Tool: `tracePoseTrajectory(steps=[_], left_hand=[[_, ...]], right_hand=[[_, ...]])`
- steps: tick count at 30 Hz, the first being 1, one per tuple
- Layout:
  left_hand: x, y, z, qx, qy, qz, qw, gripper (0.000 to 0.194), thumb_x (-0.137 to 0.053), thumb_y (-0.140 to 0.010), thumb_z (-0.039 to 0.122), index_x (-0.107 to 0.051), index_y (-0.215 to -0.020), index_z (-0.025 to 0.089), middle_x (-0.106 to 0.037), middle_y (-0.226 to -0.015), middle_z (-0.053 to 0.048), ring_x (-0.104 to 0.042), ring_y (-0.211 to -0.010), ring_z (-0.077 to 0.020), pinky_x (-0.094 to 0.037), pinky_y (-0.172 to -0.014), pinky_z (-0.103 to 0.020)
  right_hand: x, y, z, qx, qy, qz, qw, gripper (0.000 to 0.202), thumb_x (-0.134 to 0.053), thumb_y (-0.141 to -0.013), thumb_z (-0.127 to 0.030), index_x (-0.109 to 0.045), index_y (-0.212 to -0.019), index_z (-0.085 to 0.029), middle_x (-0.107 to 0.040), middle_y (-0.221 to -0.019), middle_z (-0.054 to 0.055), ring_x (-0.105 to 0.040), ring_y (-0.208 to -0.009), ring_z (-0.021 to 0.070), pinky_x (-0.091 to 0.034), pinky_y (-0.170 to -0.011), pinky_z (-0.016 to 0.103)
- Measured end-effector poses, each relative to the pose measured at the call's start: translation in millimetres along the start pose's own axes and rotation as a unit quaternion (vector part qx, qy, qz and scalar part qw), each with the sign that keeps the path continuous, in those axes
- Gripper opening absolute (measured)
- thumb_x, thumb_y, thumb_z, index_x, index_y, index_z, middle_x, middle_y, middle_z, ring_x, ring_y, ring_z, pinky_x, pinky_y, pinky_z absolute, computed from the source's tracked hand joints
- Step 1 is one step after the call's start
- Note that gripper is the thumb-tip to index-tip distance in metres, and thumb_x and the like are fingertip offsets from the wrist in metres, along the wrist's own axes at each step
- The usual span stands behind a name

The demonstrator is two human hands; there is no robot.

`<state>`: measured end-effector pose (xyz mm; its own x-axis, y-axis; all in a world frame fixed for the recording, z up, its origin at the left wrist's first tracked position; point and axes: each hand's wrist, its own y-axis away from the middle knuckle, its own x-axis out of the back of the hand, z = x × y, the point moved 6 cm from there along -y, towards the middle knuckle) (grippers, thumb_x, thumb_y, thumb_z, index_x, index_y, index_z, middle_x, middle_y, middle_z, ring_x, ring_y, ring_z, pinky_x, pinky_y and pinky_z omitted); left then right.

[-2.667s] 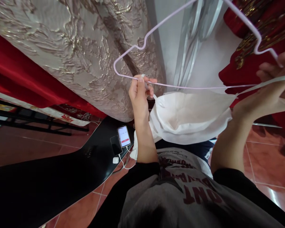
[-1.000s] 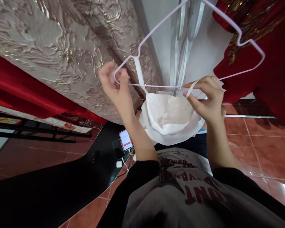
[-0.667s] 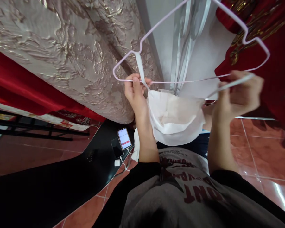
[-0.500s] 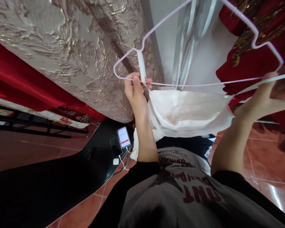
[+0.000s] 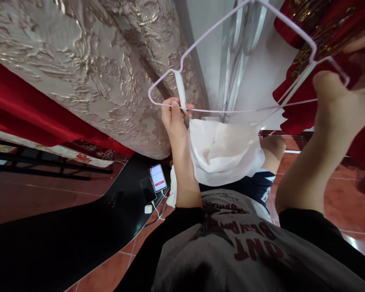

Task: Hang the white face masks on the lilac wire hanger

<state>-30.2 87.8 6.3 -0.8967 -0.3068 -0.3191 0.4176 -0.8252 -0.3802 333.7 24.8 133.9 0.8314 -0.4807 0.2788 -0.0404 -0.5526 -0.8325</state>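
A pale lilac clothes hanger [image 5: 214, 34] is held up in front of me, its hook end out of view at the top. My left hand [image 5: 174, 113] pinches the lower bar near the left corner, beside a white strap [image 5: 180, 87] looped over the left notch. From the straps hangs a white, thin cloth garment [image 5: 228, 146], bunched above my lap. Another white strap [image 5: 298, 83] runs up to the right notch. Around the hanger's right end is my right hand [image 5: 337, 81], blurred, thumb and fingers apart, with no strap visible between them.
Two phones, one with a lit screen [image 5: 158, 178], lie on a black glossy surface [image 5: 79, 231] with a white charger [image 5: 148, 209] and cables. Textured beige fabric [image 5: 88, 61] hangs at left. Red embroidered cloth [image 5: 295, 105] hangs at right. Reddish tiles [image 5: 304, 166] cover the floor.
My right hand has moved the right strap from stretched out rightward onto the hanger's right notch. The hanger's right side has shifted left, and the garment hangs narrower. My left hand has barely moved.
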Motion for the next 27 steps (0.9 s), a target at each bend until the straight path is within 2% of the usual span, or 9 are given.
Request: tracePoseTrajectory(steps=[2, 4, 7, 10, 13, 16, 21, 24, 27], left_hand=[[-3.5, 2.9, 2.5, -0.007, -0.015, 0.010, 1.000, 0.035, -0.057, -0.118, 0.060, -0.060, -0.100, 0.030, -0.079, -0.083, -0.001, -0.071, -0.069, -0.0198, -0.056, -0.066, -0.035], [-8.1, 7.0, 7.8, -0.033, 0.000, 0.001, 0.999, 0.032, -0.058, -0.118, 0.059, -0.060, -0.101, 0.031, -0.079, -0.083, 0.000, -0.071, -0.070, -0.0204, -0.056, -0.067, -0.035], [-10.0, 14.4, 16.9, -0.050, 0.038, -0.027, 0.998, 0.025, -0.067, -0.114, 0.054, -0.064, -0.104, 0.031, -0.082, -0.089, -0.001, -0.074, -0.076, -0.0206, -0.059, -0.073, -0.035], [-2.9, 20.5, 26.6, -0.016, 0.025, -0.087, 0.996, 0.028, -0.074, -0.110, 0.056, -0.072, -0.107, 0.029, -0.085, -0.100, -0.004, -0.080, -0.088, -0.0228, -0.064, -0.089, -0.038], [10.1, 27.5, 42.7, 0.032, -0.039, -0.176, 0.983, 0.034, -0.078, -0.107, 0.060, -0.081, -0.106, 0.027, -0.087, -0.100, -0.007, -0.083, -0.101, -0.0273, -0.064, -0.102, -0.042], [21.6, 33.7, 68.8, 0.041, -0.099, -0.208, 0.972, 0.037, -0.078, -0.107, 0.062, -0.087, -0.107, 0.026, -0.087, -0.101, -0.008, -0.082, -0.103, -0.0277, -0.066, -0.098, -0.040], [2.4, 30.0, 112.4, -0.022, -0.033, -0.173, 0.984, 0.021, -0.081, -0.105, 0.054, -0.090, -0.106, 0.035, -0.087, -0.104, -0.005, -0.081, -0.103, -0.0302, -0.067, -0.090, -0.045], [-10.5, 14.6, 122.8, -0.081, 0.020, -0.115, 0.990, 0.022, -0.083, -0.100, 0.060, -0.088, -0.107, 0.039, -0.087, -0.113, -0.001, -0.079, -0.126, -0.0368, -0.065, -0.107, -0.055], [-9.5, 0.3, 115.3, -0.105, 0.085, -0.096, 0.986, 0.024, -0.082, -0.097, 0.057, -0.087, -0.113, 0.040, -0.086, -0.125, 0.005, -0.073, -0.143, -0.0327, -0.056, -0.127, -0.053]], right_hand=[[-5.3, 3.6, -17.9, 0.091, 0.001, 0.119, 0.989, 0.033, -0.082, -0.099, -0.058, -0.086, -0.113, -0.029, -0.071, -0.106, 0.010, -0.070, -0.115, 0.0354, -0.056, -0.101, 0.053], [-27.8, 9.2, -28.9, 0.096, -0.041, 0.140, 0.985, 0.022, -0.084, -0.100, -0.048, -0.086, -0.105, -0.027, -0.073, -0.094, 0.008, -0.071, -0.096, 0.0270, -0.057, -0.091, 0.047], [-86.8, 24.8, -32.0, 0.016, -0.055, -0.054, 0.997, 0.018, -0.076, -0.104, -0.045, -0.082, -0.104, -0.028, -0.079, -0.095, 0.005, -0.073, -0.090, 0.0239, -0.059, -0.088, 0.046], [-125.3, 55.4, -23.9, -0.024, 0.038, -0.198, 0.979, 0.025, -0.068, -0.105, -0.050, -0.080, -0.116, -0.031, -0.082, -0.103, 0.003, -0.074, -0.098, 0.0273, -0.055, -0.109, 0.058], [-126.8, 74.1, -17.4, -0.026, 0.083, -0.131, 0.988, 0.027, -0.063, -0.106, -0.045, -0.080, -0.125, -0.033, -0.082, -0.109, 0.004, -0.072, -0.106, 0.0287, -0.047, -0.120, 0.065], [-126.0, 83.4, -18.0, -0.017, 0.078, -0.085, 0.993, 0.027, -0.063, -0.106, -0.042, -0.079, -0.127, -0.034, -0.082, -0.116, 0.004, -0.072, -0.114, 0.0295, -0.046, -0.124, 0.065], [-128.7, 87.9, -22.5, -0.008, 0.052, -0.084, 0.995, 0.030, -0.065, -0.105, -0.039, -0.076, -0.133, -0.037, -0.082, -0.122, 0.002, -0.072, -0.122, 0.0291, -0.040, -0.133, 0.068], [-127.6, 89.4, -25.1, -0.005, 0.050, -0.089, 0.995, 0.032, -0.064, -0.105, -0.038, -0.075, -0.135, -0.038, -0.081, -0.124, 0.002, -0.072, -0.124, 0.0292, -0.038, -0.134, 0.069], [-125.6, 90.7, -25.3, -0.005, 0.061, -0.089, 0.994, 0.033, -0.064, -0.106, -0.039, -0.075, -0.137, -0.038, -0.081, -0.125, 0.003, -0.071, -0.126, 0.0301, -0.037, -0.135, 0.071]])
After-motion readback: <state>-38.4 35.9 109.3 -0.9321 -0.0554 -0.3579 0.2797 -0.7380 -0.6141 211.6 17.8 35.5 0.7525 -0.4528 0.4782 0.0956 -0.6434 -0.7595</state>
